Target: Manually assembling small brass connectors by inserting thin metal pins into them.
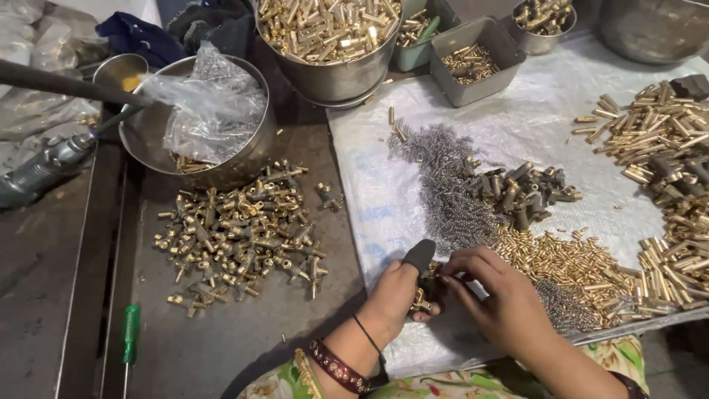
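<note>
Brass fitting [423,290] between both hands [450,295]

A dark metal desk [221,347] fills the view, its surface dull, scuffed and greyish-brown. Along the left side a raised metal ledge [44,281] runs toward the viewer, edged by thin bright rails. The right half of the desk is covered by a white woven plastic sheet [517,125], wrinkled and slightly translucent, which reaches the near edge. At the far left, crumpled clear plastic [37,44] lies heaped beside a dark blue cloth [136,33]. Light falls evenly from above, giving soft glints on the metal and only faint shadows. No wall, window or floor can be made out.
</note>
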